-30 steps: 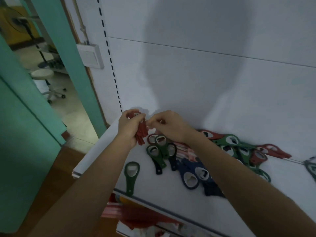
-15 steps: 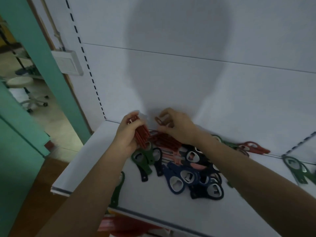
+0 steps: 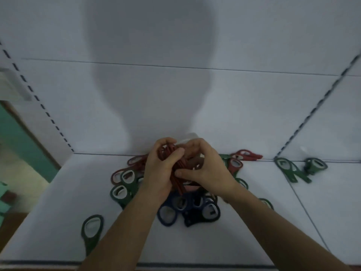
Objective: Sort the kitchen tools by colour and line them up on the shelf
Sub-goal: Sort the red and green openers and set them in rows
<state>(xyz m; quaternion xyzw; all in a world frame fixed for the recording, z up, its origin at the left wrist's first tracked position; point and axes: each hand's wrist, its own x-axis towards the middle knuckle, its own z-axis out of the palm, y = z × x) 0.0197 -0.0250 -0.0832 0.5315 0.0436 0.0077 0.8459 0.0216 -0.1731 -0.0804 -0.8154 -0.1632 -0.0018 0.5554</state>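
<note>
— Green opener (image 3: 91,229) nearest, is it?
— Yes, alone on the white shelf (image 3: 48,222), at seven o'clock from the hands.
— And next?
— Blue openers (image 3: 168,212) and a darker opener (image 3: 203,215) heaped just under the wrists, at six o'clock. More green openers (image 3: 121,192) overlap at nine o'clock.
— The hands?
— Above the middle of the heap. The left hand (image 3: 160,169) has its fingers curled round a bundle of red openers (image 3: 176,182). The right hand (image 3: 205,169) closes on the same bundle, thumb pressed against its side.
— Behind them?
— Loose red openers (image 3: 246,154) at two o'clock, against the back panel (image 3: 254,114). A green pair (image 3: 289,169) lies at three o'clock, past the shelf seam, well apart from the heap.
</note>
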